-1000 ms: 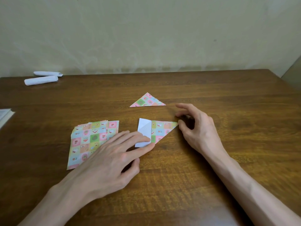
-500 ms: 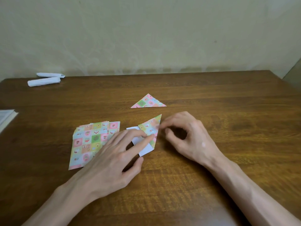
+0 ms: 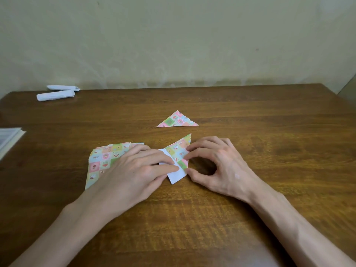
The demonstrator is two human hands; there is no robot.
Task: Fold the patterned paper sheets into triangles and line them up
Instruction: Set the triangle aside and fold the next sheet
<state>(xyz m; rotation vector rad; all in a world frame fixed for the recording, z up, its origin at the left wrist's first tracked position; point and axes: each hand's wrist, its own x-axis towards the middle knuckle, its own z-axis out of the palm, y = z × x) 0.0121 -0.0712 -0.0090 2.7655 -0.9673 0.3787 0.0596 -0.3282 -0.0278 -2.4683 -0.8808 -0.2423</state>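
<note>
Two bare hands crease a half-folded sheet (image 3: 178, 151) of patterned paper on a wooden table (image 3: 250, 218).
The left hand (image 3: 134, 170) lies flat, its straight fingers pressing the sheet's white underside, while the right hand (image 3: 221, 166) sets curled fingertips on the patterned flap (its thumb sits at the paper's edge). A stack of unfolded sheets (image 3: 102, 160) lies partly beneath the left hand; one finished triangle (image 3: 178, 120) rests just beyond.

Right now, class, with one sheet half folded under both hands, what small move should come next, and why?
Probably run the right hand along the fold to crease it flat. The left hand pins the half-folded sheet, the right holds its patterned flap over the white side, apparently not yet flat like the finished triangle.
</note>
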